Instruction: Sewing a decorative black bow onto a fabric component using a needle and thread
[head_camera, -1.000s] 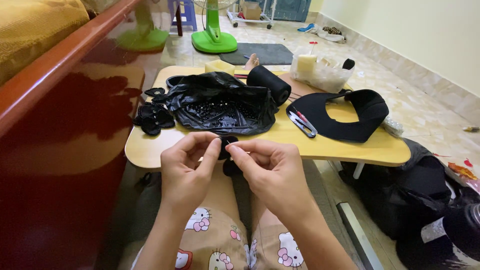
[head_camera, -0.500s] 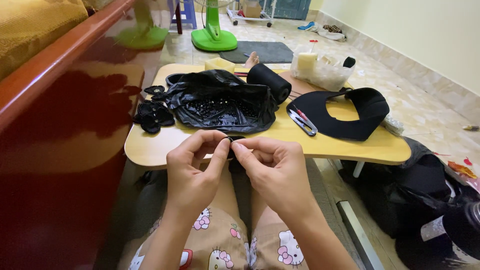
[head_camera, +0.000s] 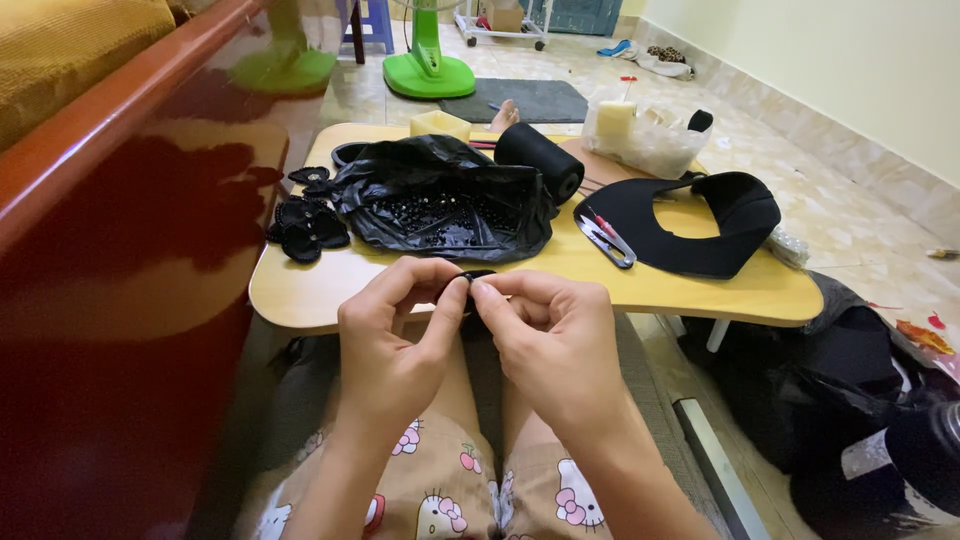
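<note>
Both hands remain raised together just in front of the near edge of the low yellow table (head_camera: 700, 290), as in the two earlier frames; their position has barely shifted. The left hand (head_camera: 395, 345) and right hand (head_camera: 555, 340) meet at the fingertips, the fingers pinched on a small black piece (head_camera: 470, 279), which sits between thumbs and forefingers above the lap. It shows slightly more now than half a second ago. On the table, nothing has moved: the black plastic bag (head_camera: 440, 200) of beads at centre, black thread spool (head_camera: 540, 160) behind it, thread snips (head_camera: 605, 240) and black visor (head_camera: 700, 225) to the right.
</note>
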